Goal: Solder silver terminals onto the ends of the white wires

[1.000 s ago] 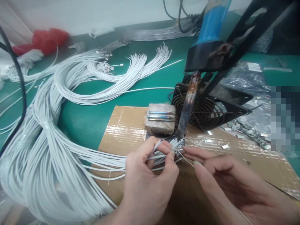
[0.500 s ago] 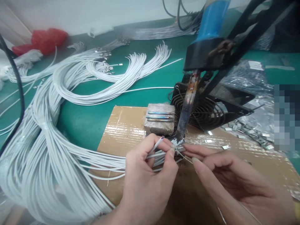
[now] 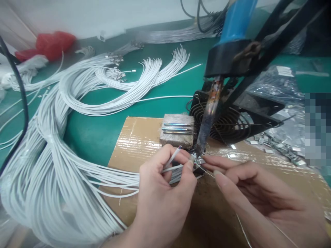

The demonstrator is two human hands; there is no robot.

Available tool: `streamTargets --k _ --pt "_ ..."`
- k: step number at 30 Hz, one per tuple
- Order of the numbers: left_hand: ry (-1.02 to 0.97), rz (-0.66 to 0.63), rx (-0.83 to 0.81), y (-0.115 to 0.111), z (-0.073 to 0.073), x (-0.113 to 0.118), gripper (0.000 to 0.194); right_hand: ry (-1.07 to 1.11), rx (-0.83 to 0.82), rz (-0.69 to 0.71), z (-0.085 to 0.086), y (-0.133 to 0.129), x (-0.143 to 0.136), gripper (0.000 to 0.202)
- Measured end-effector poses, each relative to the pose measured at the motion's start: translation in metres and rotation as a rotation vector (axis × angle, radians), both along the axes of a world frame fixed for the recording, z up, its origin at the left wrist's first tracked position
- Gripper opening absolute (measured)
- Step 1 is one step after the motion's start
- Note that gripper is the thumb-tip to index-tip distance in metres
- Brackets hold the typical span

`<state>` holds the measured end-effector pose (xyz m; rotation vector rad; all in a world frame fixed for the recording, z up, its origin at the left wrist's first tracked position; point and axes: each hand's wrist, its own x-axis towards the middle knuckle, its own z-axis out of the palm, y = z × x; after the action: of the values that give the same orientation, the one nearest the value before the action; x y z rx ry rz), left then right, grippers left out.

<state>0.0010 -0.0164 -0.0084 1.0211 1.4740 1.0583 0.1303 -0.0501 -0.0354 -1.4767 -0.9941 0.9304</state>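
Between its thumb and fingers, my left hand (image 3: 165, 189) pinches white cables (image 3: 172, 168); one stripped cable end (image 3: 179, 148) sticks up past the fingers. My right hand (image 3: 248, 193) holds a thin solder wire (image 3: 207, 171), and its fingertips touch a small metal connector (image 3: 200, 161) beside the left fingertips. Right above the connector is the dark tip of a soldering iron (image 3: 204, 134), mounted in a stand with a blue handle (image 3: 238, 20). The exact joint under the tip is partly hidden by the fingers.
A block with metal rods (image 3: 178, 137) sits behind my left hand on brown cardboard (image 3: 131, 144). A black fan (image 3: 224, 120) stands behind the iron. Small connectors (image 3: 289, 151) and plastic bags (image 3: 276, 82) lie right. Large white cable bundles (image 3: 51, 172) fill the left.
The view has shifted very slightly. Both hands stay at the iron's tip, with the cable and solder wire still held; the fingers have moved only a little.
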Motion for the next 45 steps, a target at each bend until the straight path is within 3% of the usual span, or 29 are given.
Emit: streamTargets --k 10,23,37,45 --pt "-0.052 0.014 -0.002 0.005 0.002 0.001 0.015 0.046 -0.021 -0.083 0.006 0.002 -0.006 0.03" --pt "-0.06 0.013 0.018 0.01 0.008 -0.001 0.017 -0.001 0.095 0.065 0.0 0.007 0.003 0.024" --pt "-0.059 0.002 0.043 0.011 0.009 -0.003 0.017 0.011 0.054 -0.025 0.005 0.005 -0.001 0.027" --pt "-0.046 0.002 0.053 0.01 0.008 -0.002 0.018 0.029 0.058 0.048 0.0 0.009 0.002 0.025"
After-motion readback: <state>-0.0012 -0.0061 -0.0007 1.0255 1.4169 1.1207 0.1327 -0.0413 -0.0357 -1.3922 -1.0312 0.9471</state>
